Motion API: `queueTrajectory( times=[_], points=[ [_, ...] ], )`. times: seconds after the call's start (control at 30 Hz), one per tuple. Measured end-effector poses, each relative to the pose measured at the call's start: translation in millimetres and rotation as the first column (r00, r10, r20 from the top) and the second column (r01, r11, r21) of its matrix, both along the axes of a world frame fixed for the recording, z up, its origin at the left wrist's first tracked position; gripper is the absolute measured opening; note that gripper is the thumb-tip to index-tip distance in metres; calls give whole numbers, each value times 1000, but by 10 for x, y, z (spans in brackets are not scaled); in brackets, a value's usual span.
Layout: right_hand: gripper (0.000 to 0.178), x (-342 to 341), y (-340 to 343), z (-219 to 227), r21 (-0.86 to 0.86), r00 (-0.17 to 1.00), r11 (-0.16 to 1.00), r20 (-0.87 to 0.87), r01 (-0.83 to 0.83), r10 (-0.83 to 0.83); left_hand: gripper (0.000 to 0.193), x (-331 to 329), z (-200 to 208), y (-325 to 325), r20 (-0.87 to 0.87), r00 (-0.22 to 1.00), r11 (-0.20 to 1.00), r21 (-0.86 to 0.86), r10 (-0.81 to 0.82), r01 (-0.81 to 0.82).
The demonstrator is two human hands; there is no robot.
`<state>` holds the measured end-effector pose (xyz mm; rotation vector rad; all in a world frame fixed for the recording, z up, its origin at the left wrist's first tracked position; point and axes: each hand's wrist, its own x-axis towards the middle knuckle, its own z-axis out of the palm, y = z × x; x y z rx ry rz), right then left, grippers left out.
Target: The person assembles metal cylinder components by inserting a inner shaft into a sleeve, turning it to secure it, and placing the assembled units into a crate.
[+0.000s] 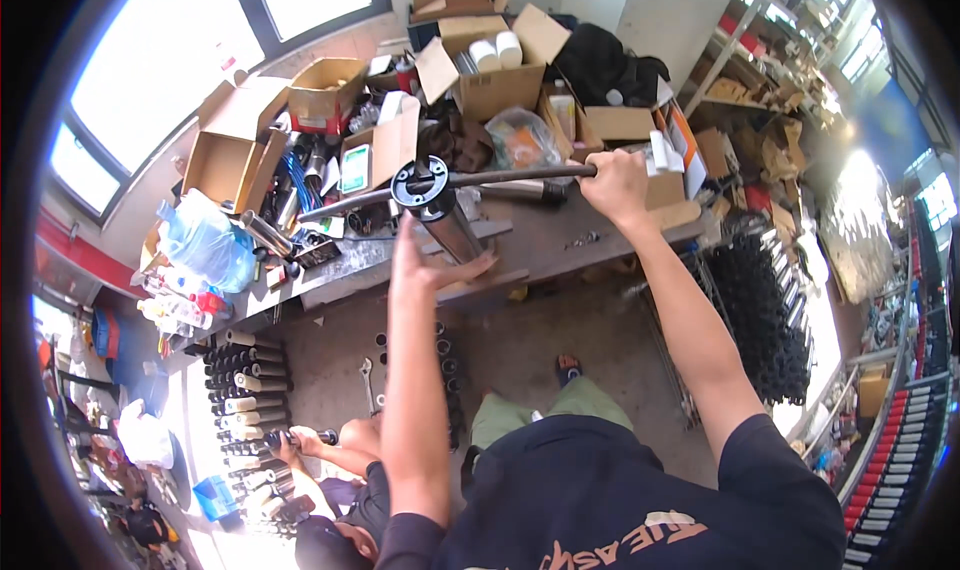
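Observation:
A shiny metal cylinder (456,236) leans over the near edge of the workbench, topped by a black round flange (421,183) with holes around its rim. Across this flange lies a long dark bar (525,176), reaching out on both sides. My right hand (618,183) is closed around the bar's right end. Beside the cylinder, my left hand (430,266) has its fingers spread, one part pointing up toward the flange and another to the right under the cylinder. Whether it touches the metal I cannot tell.
Cardboard boxes (500,88), plastic bags and loose parts crowd the workbench (600,232). A co-worker (345,530) at lower left handles a dark cylindrical part near rows of cylinders (245,380). A wrench (367,382) lies on the floor. Racks of parts (765,315) stand at right.

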<state>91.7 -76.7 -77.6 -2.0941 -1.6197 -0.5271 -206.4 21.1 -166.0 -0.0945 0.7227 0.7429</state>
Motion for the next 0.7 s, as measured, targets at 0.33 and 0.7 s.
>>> queueTrajectory(
  times=[0.33, 0.7],
  points=[
    [27, 2486, -2080, -1876, -174, 980, 982, -172, 70, -100, 44, 269, 533, -1299, 356, 933, 956, 253, 48, -146],
    [56, 523, -2256, -3483, -721, 500, 693, -607, -18, -618, 72, 834, 1056, -1736, 116, 983, 573, 800, 145, -179]
  ],
)
